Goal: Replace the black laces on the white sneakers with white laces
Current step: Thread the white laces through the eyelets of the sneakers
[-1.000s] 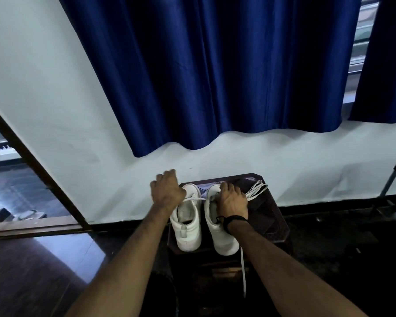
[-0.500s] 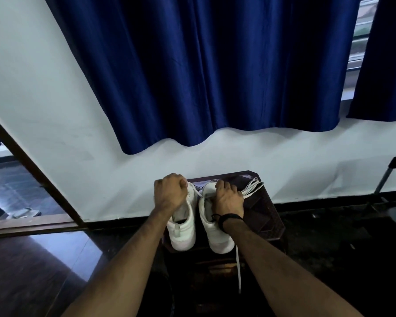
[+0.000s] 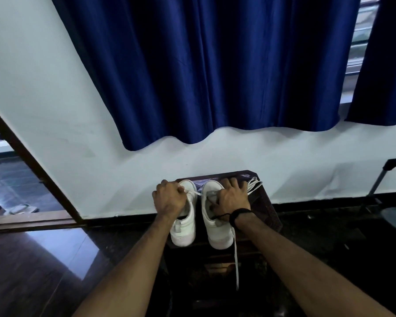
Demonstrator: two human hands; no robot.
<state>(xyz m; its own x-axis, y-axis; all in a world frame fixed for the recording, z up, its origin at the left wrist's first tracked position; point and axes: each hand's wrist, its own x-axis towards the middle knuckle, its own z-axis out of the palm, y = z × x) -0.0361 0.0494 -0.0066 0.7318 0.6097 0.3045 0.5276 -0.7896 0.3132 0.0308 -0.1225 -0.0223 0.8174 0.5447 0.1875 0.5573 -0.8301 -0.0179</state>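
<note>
Since the earlier frame the left hand has drawn the white lace out leftward while still clenched around its end, so the lace now runs taut from the right sneaker at lower centre. The right hand lies over that sneaker with fingers spread, no longer bunched. Both sneakers, the left sneaker just beside, stand on a dark stool against a white wall under a blue curtain, spare laces at its far right corner.

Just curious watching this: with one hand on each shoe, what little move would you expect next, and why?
Probably the left hand pulls the white lace further left. The lace runs taut from its fist to the right shoe, which the right hand steadies, while the other end hangs off the table.
</note>
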